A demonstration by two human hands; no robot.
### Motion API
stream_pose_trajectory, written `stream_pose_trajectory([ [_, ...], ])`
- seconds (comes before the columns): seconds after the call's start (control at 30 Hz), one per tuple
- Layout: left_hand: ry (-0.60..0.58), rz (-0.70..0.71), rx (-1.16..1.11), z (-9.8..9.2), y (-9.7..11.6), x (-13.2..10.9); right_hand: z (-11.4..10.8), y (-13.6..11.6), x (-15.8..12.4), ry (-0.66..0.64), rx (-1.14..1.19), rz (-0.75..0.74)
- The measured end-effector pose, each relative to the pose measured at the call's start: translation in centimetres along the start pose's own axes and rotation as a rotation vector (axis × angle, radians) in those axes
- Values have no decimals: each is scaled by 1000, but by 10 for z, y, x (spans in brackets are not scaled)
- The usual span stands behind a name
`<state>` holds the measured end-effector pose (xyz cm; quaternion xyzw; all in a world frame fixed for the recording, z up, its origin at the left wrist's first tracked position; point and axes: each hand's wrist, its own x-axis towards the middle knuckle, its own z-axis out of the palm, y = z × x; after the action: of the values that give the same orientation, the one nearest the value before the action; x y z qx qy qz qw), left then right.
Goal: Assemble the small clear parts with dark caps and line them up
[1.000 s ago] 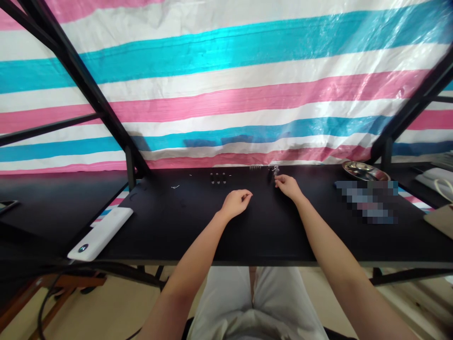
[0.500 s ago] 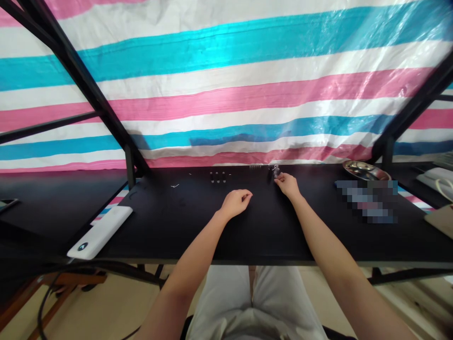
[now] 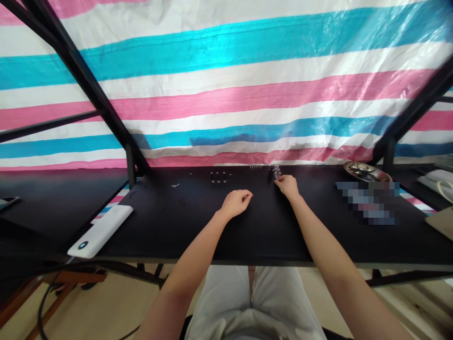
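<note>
A white power bank [image 3: 101, 231] and metal dish [image 3: 365, 171] lie apart.

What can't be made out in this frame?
- Small pale thing at the right hand: too small to identify, head view.
- Left hand: curled; its contents are hidden by its own fingers.
- Pixelated patch on the black table: blurred.
- Tiny dark parts: too small.

A small cluster of pale, translucent bead-like pieces [image 3: 276, 173] stands near the far edge of the black table, just beside a short dark upright piece [image 3: 270, 174]; finer detail is too small to tell.
</note>
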<state>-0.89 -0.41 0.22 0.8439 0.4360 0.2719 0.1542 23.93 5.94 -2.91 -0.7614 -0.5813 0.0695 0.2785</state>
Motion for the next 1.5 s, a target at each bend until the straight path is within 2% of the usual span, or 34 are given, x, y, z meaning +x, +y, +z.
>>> stream_pose_trajectory([
  [0.2, 40, -44, 24, -3, -1, 1, -4, -4, -5, -25, -47, -14],
  [0.3, 109, -147, 52, -7, -4, 2, -5, -5, -6, -38, -65, -11],
  [0.43, 271, -316, 83, -13, -12, 4, -8, -5, -9, -46, -96, -19],
  [0.5, 305, -373, 88, -15, -17, 5, -9, -4, -11, -51, -107, -20],
  [0.73, 200, -550, 192, -16, -31, 8, -12, -2, -18, -80, -143, 3],
  [1.2, 157, -552, 290, -14, -37, 18, -19, -7, -22, -132, -137, 13],
  [1.5, 258, -520, 285, -13, -35, 18, -17, -5, -21, -128, -166, -11],
])
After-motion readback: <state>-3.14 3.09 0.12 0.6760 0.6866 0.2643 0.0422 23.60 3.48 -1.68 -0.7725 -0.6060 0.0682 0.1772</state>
